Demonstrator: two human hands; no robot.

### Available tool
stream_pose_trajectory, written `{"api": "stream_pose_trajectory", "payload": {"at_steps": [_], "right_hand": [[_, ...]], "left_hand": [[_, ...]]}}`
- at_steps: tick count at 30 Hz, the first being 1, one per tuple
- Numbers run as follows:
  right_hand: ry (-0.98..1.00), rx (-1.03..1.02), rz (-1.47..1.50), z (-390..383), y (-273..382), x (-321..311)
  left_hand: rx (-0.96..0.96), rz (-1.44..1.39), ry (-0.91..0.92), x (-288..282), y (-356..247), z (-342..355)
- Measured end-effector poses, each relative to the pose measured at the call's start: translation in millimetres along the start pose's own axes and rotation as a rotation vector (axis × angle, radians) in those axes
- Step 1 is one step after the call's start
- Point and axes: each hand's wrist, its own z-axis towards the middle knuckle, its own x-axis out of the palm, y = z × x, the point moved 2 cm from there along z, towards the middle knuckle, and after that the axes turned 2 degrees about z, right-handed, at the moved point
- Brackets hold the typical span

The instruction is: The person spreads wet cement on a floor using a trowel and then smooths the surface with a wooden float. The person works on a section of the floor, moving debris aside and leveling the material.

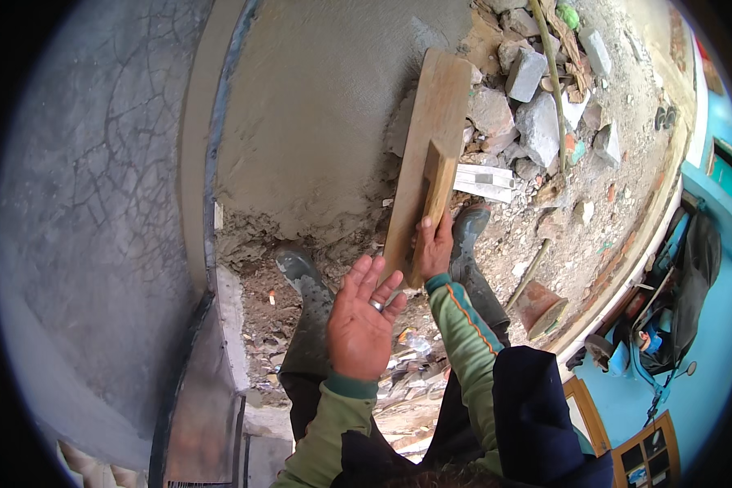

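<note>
My right hand grips the handle of a long wooden float, which stands at a slant along the right edge of wet grey mortar. My left hand, wearing a ring, is open palm up with fingers apart, just left of the float's lower end and holding nothing. The mortar's near edge is rough and lumpy, above my boots.
Broken concrete chunks, a long stick and white strips lie to the right on rubbly ground, with a rusty round-based object lower down. A cracked grey surface is left; a motor scooter stands far right.
</note>
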Motion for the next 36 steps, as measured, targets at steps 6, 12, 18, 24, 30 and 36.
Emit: {"api": "stream_pose_trajectory", "payload": {"at_steps": [6,12,18,24,30,36], "right_hand": [[0.010,-0.353,-0.430,-33.6,-59.8,9.1],[-0.017,-0.426,-0.445,74.9,2.4,23.0],[-0.058,-0.131,-0.072,130.6,42.8,31.8],[-0.101,-0.095,-0.207,35.5,-29.6,-0.7],[0.002,0.044,0.056,-30.7,-32.4,-21.8],[-0.103,-0.252,0.081,148.6,86.0,27.1]], "left_hand": [[-0.001,-0.008,-0.010,-1.2,2.2,2.4],[-0.021,-0.019,-0.019,-3.3,5.3,0.4],[-0.011,-0.016,-0.020,-2.3,2.0,-1.3],[0.011,-0.018,-0.008,-7.2,0.7,-0.3],[0.007,-0.025,0.012,-0.4,-3.4,-1.0],[-0.008,-0.024,0.032,-0.1,-4.8,-6.2]]}}
